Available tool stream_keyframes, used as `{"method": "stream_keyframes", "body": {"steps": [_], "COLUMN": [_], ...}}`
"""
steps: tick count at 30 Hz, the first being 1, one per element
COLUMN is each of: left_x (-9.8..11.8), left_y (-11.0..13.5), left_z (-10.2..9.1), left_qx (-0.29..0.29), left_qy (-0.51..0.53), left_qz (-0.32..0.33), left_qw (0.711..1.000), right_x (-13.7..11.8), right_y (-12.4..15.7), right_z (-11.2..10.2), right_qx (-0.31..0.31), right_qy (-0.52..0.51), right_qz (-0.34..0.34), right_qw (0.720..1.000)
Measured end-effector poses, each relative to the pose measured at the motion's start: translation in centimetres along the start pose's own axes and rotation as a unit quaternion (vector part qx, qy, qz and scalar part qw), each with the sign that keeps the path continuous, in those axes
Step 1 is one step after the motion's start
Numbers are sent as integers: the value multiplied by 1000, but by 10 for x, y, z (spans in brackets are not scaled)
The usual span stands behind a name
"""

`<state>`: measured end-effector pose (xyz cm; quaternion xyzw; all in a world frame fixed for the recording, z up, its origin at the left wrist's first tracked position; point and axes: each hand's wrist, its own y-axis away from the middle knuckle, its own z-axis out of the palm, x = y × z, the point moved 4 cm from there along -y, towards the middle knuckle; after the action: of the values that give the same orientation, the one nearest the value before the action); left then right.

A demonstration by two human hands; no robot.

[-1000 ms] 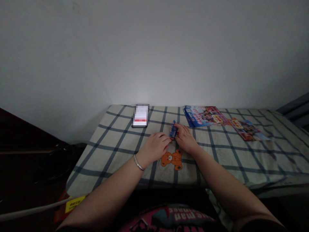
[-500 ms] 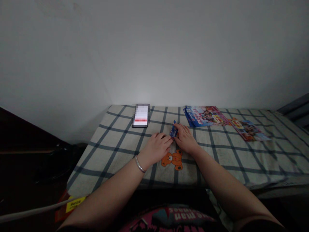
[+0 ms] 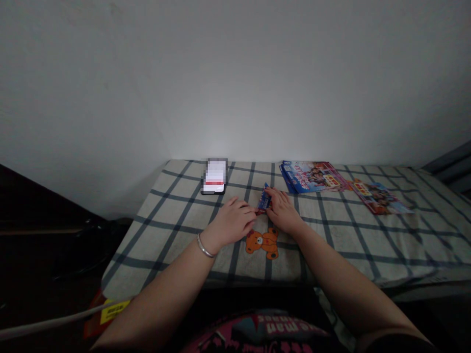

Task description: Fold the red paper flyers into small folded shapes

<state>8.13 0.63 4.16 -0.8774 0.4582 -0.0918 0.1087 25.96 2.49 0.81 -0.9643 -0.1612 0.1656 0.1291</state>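
Observation:
A small blue packet [image 3: 263, 199] stands on edge on the checked cloth [image 3: 176, 215], between my two hands. My right hand [image 3: 283, 211] pinches it from the right, fingers closed on it. My left hand [image 3: 233, 221], with a silver bangle on the wrist, lies curled on the cloth and its fingertips meet the packet's lower left corner. An orange bear print [image 3: 262, 242] shows on the cloth just below both hands.
A lit phone [image 3: 215, 176] lies at the far left of the cloth. Blue and pink printed sheets [image 3: 311, 176] and another sheet [image 3: 379, 197] lie far right. A wall rises behind. The cloth's left edge drops to a dark floor with a yellow label [image 3: 114, 310].
My left hand has slid slightly left and forward, its fingertips still at the packet. The right hand and the packet have barely moved.

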Motion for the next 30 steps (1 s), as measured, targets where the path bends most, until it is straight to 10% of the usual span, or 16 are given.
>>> {"method": "stream_keyframes", "body": {"steps": [30], "left_x": [-17], "left_y": [2], "left_z": [23], "left_qx": [44], "left_qy": [90], "left_qz": [-105], "left_qw": [989], "right_x": [-3], "right_y": [-10], "right_z": [-6], "right_qx": [-9], "right_qy": [-124], "right_qz": [-7], "right_qw": [992]}}
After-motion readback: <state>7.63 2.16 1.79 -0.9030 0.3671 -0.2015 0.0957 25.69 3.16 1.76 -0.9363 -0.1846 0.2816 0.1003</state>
